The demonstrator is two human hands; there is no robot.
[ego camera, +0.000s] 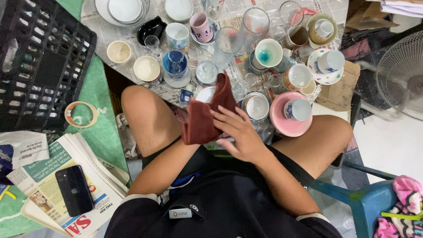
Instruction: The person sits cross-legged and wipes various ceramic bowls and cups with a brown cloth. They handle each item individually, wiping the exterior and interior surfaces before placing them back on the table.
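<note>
Right hand (240, 134): lay flat over the red cloth (202, 119), fingers spread and pressed on it, seemingly to rub whatever sat inside.
Left hand: hidden under the cloth; whether it was open or closed could not be told, though it likely cupped something from below.
Cloth: sat above the lap, between the knees, one corner sticking up toward the cups.
Wrapped item: not visible.
Crockery: cups, glasses and saucers crowded on newspaper just ahead, a pink plate (282, 121) with a cup beside the right knee.
Edges: the nearest cups lay just beside the cloth.
Room: black crate (42, 61) and tape roll (80, 114) to the left, phone (74, 190) on stacked papers, fan (403, 70) to the right; little free room ahead.
</note>
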